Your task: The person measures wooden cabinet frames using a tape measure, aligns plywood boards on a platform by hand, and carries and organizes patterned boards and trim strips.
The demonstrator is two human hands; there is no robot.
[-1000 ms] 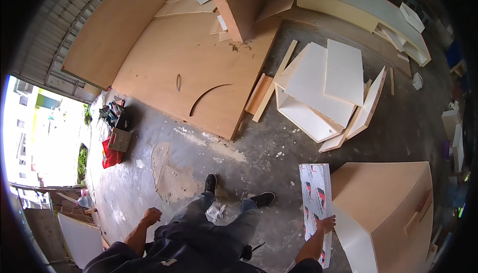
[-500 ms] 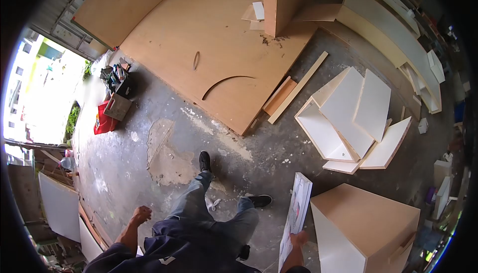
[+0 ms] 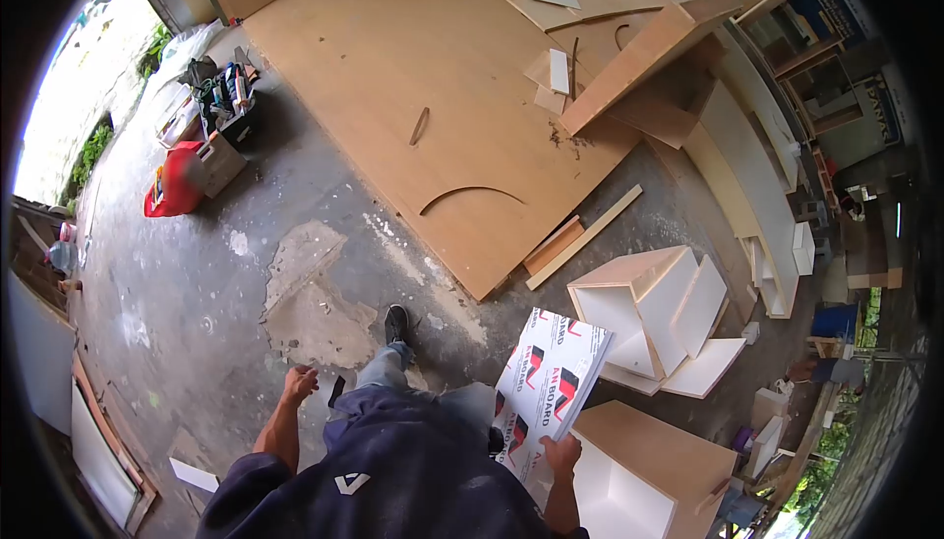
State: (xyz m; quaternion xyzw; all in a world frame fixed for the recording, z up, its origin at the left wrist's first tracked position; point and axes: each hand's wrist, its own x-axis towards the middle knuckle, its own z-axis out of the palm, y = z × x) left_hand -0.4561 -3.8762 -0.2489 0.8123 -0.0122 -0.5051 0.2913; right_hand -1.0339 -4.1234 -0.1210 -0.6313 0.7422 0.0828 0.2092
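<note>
My right hand (image 3: 561,452) grips the edge of a white board (image 3: 554,374) with red and black "AN BOARD" print. The board is tilted at my right side, its printed face turned up toward me, and it hides my right foot. My left hand (image 3: 301,383) hangs at my left with loosely bent fingers; nothing shows in it. A small dark object (image 3: 336,389) I cannot make out lies just beside that hand. Past the board's far edge stand white-lined box pieces (image 3: 644,313), and a brown-topped box (image 3: 654,446) with a white inside is close to my right hand.
A large brown wood sheet (image 3: 393,77) covers the floor ahead, with a curved strip (image 3: 472,191) on it. A tool box (image 3: 231,106) and red bag (image 3: 175,183) stand left. Long pale cabinets (image 3: 733,160) line the right. Panels (image 3: 98,450) lean at lower left.
My view has turned and moved forward. The board in my right hand has swung from nearly edge-on to showing its printed face. My left hand stays low at my left.
</note>
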